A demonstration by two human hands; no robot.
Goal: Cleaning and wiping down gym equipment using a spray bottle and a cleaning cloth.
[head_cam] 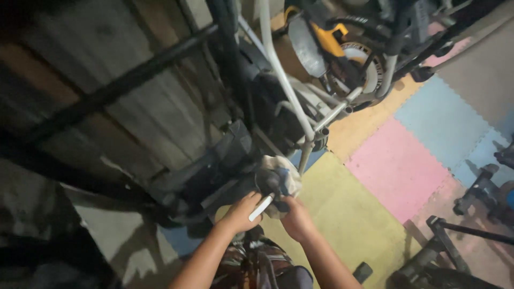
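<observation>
Both hands low in view, past tense of a grip: left hand (242, 213) closed around a short white tube (261, 208), right hand (296, 218) wrapped in a pale cloth (282, 177) pressed over a dark rounded part (269, 182). Beyond hands, stood a grey-framed exercise machine (300, 115); to the right, lay coloured foam floor mats (399, 166). Cloth looked soft and light, bunched best in the palm; tube seemed stiff, smooth, perhaps slippery, gripped best mid-length.
</observation>
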